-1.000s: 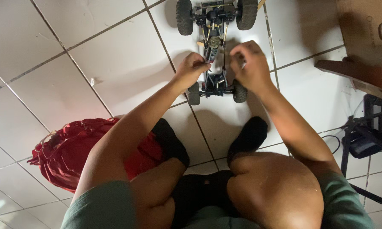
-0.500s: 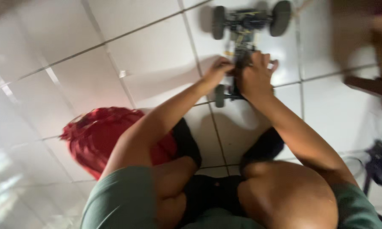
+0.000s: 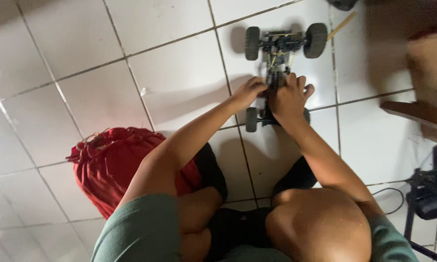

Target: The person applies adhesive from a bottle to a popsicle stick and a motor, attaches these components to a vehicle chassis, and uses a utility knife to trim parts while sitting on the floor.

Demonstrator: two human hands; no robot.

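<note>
Both hands meet on the model car chassis (image 3: 277,73), its long axis pointing away across the floor (image 3: 170,82); left hand (image 3: 249,92) fingers pinch its side, right hand (image 3: 289,99) fingers clamp over the middle.

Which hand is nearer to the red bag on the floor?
Left. The left hand rests on the toy car chassis on the side facing the red bag. The right hand covers the chassis just beyond it, farther from the bag.

A single camera rides on the person's head, looking steeply down past the knees at the tiled floor (image 3: 131,97), close above both outstretched hands at the toy car (image 3: 277,53).
</note>
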